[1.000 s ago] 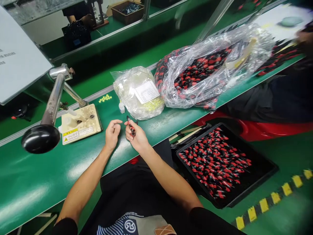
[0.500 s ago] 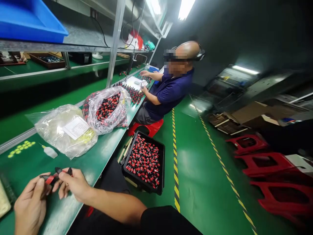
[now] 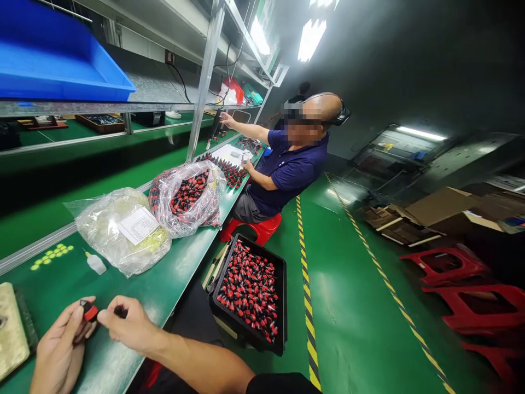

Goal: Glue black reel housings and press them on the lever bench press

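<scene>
My left hand [image 3: 61, 345] pinches a small red-and-black plastic part [image 3: 90, 312] between thumb and fingers, just above the green bench. Close to its right, my right hand [image 3: 133, 328] is curled around a small black piece [image 3: 120, 311], mostly covered by the fingers. A narrow gap separates the two hands. Beyond them lies a small white dropper bottle [image 3: 96, 265] with a thin tip. Several yellow-green pieces [image 3: 51, 256] lie in rows to its left. A clear plastic bag [image 3: 110, 219] with a white label sits behind the bottle.
An open bag [image 3: 191, 191] of red-and-black parts stands on the bench, and a black crate [image 3: 283, 306] full of them is beside it below. A co-worker [image 3: 299, 164] sits farther along. A beige block [image 3: 10, 328] lies at left; a blue bin [image 3: 69, 65] is overhead.
The view has shifted, moving the scene right and down. The part in my left hand is turned differently, and my hands are slightly apart. The co-worker's arm now reaches up to a black hanging tool.
</scene>
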Motion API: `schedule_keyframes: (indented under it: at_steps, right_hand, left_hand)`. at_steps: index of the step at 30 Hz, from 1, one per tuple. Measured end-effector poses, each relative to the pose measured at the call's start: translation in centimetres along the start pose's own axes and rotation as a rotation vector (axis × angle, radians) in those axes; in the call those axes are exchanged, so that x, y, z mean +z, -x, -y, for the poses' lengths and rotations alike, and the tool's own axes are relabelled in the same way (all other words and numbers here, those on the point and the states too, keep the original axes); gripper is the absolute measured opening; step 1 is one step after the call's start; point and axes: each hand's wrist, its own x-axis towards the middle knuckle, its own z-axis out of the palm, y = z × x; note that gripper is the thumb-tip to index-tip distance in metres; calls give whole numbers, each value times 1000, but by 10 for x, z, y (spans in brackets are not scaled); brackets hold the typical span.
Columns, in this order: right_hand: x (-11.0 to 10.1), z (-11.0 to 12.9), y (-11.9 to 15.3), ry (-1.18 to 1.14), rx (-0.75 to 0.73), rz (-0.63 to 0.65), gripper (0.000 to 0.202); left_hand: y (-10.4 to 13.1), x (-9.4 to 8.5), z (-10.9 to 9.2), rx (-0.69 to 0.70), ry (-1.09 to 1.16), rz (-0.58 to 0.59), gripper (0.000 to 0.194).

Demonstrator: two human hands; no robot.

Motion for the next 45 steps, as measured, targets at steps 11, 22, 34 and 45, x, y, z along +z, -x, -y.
schedule_keyframes:
  at_steps: [11, 22, 34, 45]
  right_hand:
    - [-3, 15, 12, 435, -166, 52, 49]
    - [-14, 11, 16, 892, -273, 124, 23]
    - [-9, 8, 17, 870, -297, 8, 24]
    - [-15, 12, 19, 700, -304, 28, 34]
  left_hand:
    - [7, 14, -10, -85, 113, 34, 62]
    - [18, 16, -16, -32, 121, 51, 56]
    - [14, 12, -2, 38, -146, 155, 60]
    - [11, 13, -1, 258, -266, 152, 52]
